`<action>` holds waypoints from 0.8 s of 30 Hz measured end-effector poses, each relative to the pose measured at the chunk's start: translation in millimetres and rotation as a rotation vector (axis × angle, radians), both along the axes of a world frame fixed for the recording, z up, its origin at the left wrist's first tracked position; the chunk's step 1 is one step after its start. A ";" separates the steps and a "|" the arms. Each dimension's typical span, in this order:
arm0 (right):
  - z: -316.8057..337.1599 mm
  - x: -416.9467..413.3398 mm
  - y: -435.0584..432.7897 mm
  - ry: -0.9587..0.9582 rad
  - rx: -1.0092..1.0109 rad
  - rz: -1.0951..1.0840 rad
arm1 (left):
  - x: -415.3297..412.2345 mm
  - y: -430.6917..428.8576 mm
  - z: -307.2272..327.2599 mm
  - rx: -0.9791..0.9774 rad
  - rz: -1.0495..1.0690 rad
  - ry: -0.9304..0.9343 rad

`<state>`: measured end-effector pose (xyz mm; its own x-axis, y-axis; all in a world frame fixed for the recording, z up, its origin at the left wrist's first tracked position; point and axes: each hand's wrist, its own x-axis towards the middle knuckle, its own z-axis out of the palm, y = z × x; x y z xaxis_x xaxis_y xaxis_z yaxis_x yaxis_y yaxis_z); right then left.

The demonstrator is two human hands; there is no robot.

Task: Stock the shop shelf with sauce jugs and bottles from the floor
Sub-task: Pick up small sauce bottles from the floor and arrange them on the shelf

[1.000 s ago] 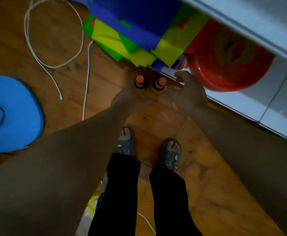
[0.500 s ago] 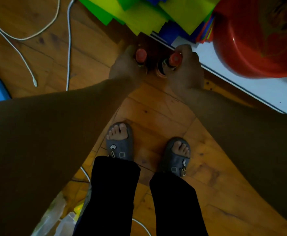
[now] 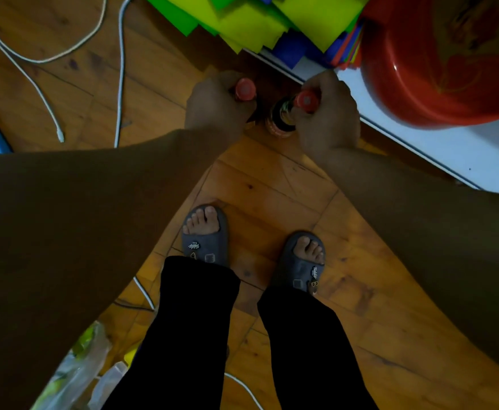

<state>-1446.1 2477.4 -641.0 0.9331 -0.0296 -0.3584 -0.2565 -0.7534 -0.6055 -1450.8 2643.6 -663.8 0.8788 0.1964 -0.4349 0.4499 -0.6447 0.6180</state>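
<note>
Head view, looking straight down. The left hand (image 3: 215, 109) is curling round the neck of the left bottle (image 3: 245, 88) just under its red cap, and the right hand (image 3: 328, 122) is gripping the right bottle (image 3: 282, 119) in the same way, its dark body and label showing below the fingers. Both bottles are showing upright, near each other but apart, over the wooden floor (image 3: 272, 184) close to its far edge, where the boards are meeting the white ledge (image 3: 420, 140). Whether their bases are resting on the boards or hanging just clear cannot be told. The step in hand is judged to be the pick-up of the pair (one bottle per hand). Doing it well is likely calling for a firm wrap on each neck rather than on the cap, and a straight vertical lift that is keeping the two bodies from knocking together. Room is tightening on the far side: coloured sheets (image 3: 257, 22) are overhanging just beyond the bottles, and a red basin (image 3: 443, 69) is sitting on the ledge to the right. Open boards are lying between the bottles and the sandals (image 3: 205, 241), while a white cable (image 3: 121, 69) is trailing across the floor's left part.
</note>
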 end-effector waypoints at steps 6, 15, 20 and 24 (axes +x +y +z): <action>100.6 -4.8 -2.8 -0.047 0.023 0.040 | -6.8 9.3 100.9 -0.006 -0.096 -0.098; 331.4 3.0 6.2 -0.143 0.001 0.100 | 7.4 25.2 342.6 0.167 -0.330 -0.183; 464.7 14.4 13.7 -0.272 -0.012 0.087 | 23.3 28.2 486.4 0.245 -0.393 -0.271; 560.1 22.0 16.5 -0.365 -0.012 0.094 | 33.2 32.5 593.3 0.252 -0.477 -0.290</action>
<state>-1424.1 2493.9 -80.9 0.9982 0.0599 -0.0019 0.0450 -0.7707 -0.6356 -1417.6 2676.1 -70.5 0.9708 -0.1823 -0.1559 -0.0883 -0.8758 0.4746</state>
